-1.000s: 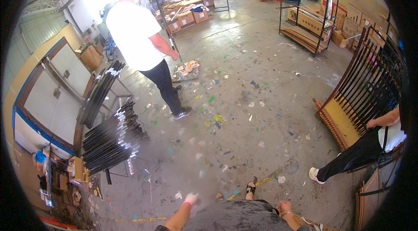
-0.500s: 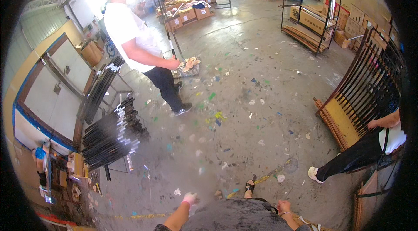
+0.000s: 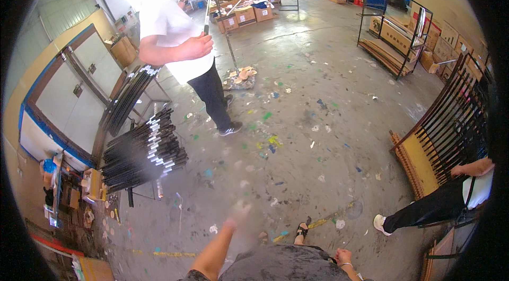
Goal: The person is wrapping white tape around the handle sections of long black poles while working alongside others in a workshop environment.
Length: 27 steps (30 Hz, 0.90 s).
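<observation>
My left hand (image 3: pixel 239 213), in what looks like a pale glove, reaches out over the concrete floor. Motion smears its fingers, and no held object shows. Low and close to my body, my right hand (image 3: pixel 343 256) has its fingers curled in, with a thin band on the wrist; nothing shows in it. Off to the left lies a stack of black poles (image 3: pixel 140 148) with silvery ends on a stand, beyond the reach of my left hand.
A co-worker in a white shirt (image 3: pixel 175 37) grips a pole (image 3: pixel 210 5) at the far left. Another person's hand (image 3: pixel 472 168) is at a slanted rack of black poles (image 3: pixel 440 127) on the right. A metal frame rack (image 3: pixel 395 29) and cardboard boxes (image 3: pixel 244 15) stand farther back.
My left hand has swung forward, away from my body; my right stays low by my side. The co-worker on the left has raised a hand and the pole. The view has shifted slightly.
</observation>
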### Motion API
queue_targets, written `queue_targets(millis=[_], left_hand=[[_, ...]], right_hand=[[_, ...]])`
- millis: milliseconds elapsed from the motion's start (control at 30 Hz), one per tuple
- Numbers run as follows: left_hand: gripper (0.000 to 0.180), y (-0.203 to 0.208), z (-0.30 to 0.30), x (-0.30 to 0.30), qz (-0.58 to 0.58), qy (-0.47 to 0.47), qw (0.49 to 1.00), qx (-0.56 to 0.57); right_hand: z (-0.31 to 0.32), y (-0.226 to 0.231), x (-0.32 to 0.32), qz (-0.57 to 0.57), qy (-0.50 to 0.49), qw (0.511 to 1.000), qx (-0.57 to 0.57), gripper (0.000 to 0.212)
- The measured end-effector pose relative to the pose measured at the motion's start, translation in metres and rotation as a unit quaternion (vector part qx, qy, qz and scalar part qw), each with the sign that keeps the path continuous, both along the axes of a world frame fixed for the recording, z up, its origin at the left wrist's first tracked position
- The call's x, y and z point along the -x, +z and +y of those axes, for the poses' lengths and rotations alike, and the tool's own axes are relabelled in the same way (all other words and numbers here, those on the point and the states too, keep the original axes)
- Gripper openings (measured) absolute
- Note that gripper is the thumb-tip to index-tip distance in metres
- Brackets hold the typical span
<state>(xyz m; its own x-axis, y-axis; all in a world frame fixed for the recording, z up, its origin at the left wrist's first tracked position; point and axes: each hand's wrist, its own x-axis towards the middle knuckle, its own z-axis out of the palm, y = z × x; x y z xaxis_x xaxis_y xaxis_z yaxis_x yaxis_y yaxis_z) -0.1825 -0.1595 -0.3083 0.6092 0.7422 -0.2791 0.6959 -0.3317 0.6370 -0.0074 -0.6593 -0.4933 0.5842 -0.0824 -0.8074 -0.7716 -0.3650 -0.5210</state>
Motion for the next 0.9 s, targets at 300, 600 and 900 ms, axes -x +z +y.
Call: queue_targets(millis=[300,600,900], left_hand=[[0.05,0.24,0.078,-0.127,-0.157,-0.069,0.878,-0.447],[0.03,0.293,0.222,-0.192,0.158,-0.075,0.785,-0.594],[0.022,0.284,0.202,-0.214,-0.007,-0.158,0.839,-0.521]], right_hand=[[-0.019,-0.04,-0.019,-0.062,0.085,0.991,0.077,0.015],[-0.02,-0.012,-0.023,-0.042,0.033,0.999,0.009,0.013],[0.003,0.009,-0.039,-0.299,0.261,0.912,0.101,0.021]])
